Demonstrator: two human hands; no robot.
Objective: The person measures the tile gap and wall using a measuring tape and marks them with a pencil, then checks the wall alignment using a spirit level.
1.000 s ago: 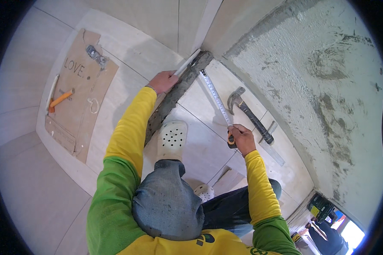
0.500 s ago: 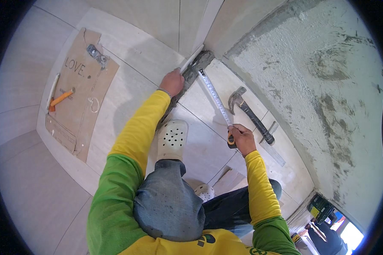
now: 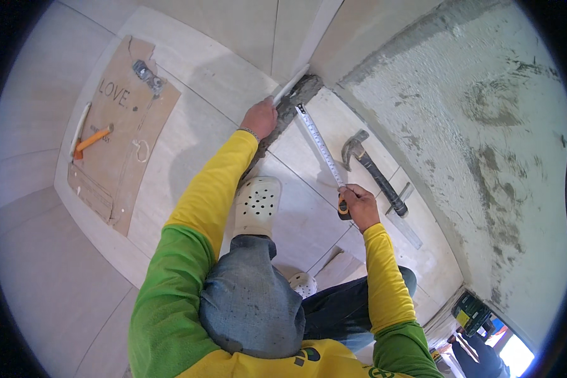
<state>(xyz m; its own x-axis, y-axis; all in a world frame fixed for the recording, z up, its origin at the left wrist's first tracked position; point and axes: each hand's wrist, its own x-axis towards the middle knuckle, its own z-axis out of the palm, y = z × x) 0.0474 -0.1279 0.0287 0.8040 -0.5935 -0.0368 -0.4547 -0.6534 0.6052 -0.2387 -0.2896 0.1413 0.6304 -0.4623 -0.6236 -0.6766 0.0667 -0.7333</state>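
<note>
My left hand (image 3: 260,118) is closed on a thin white strip (image 3: 292,83) alongside the dark mortar-filled groove (image 3: 309,84), toward the wall corner. My right hand (image 3: 361,206) grips an orange-and-black tape measure (image 3: 344,211), its blade (image 3: 318,142) drawn out diagonally across the tiles, the tip near the groove. Just right of the blade lies a claw hammer (image 3: 373,171) with a black handle. Beside its handle is a metal square (image 3: 406,229), partly under it. My white clog (image 3: 256,201) stands between my arms.
Cardboard (image 3: 109,179) with an orange-handled tool (image 3: 96,140) and a grey smeared tool (image 3: 147,76) lies left. A tiled wall (image 3: 242,25) is ahead, a rough plastered wall (image 3: 460,145) right. A dark green-and-yellow object (image 3: 472,312) and blurry clutter are at lower right.
My left hand has moved forward and to the right along the groove, and the white strip has shifted with it. My right hand and the tape measure are nearly unchanged.
</note>
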